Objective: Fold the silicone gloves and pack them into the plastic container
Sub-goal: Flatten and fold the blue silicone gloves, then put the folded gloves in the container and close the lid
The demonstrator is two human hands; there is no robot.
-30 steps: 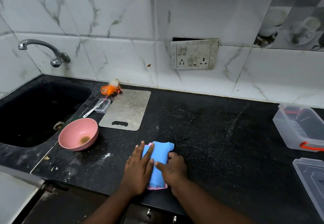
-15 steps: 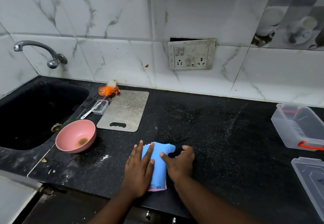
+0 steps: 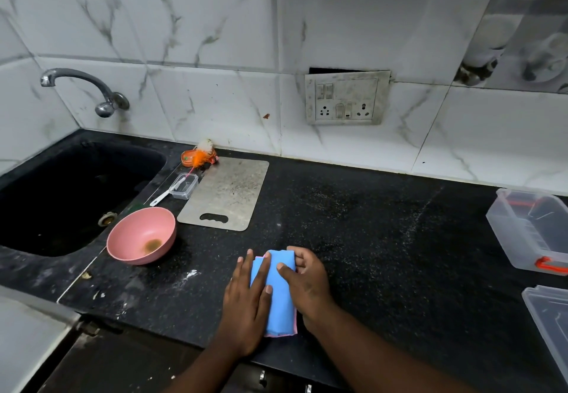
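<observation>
Folded gloves [image 3: 280, 297] between hands, left hand [image 3: 246, 306] flat atop, right hand [image 3: 307, 285] pinching far edge

**No readable text**

No word, brand, number or sign can be read anywhere. The plastic container [image 3: 533, 229] at the right shows dark barcode-like stripes on its side, too blurred to read. The wall switch plate [image 3: 346, 97] carries no legible marking.

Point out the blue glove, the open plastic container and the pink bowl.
blue glove [image 3: 278, 299], head view, bare top face.
plastic container [image 3: 519, 236], head view, near wall.
pink bowl [image 3: 135, 233], head view, inner wall.
</observation>
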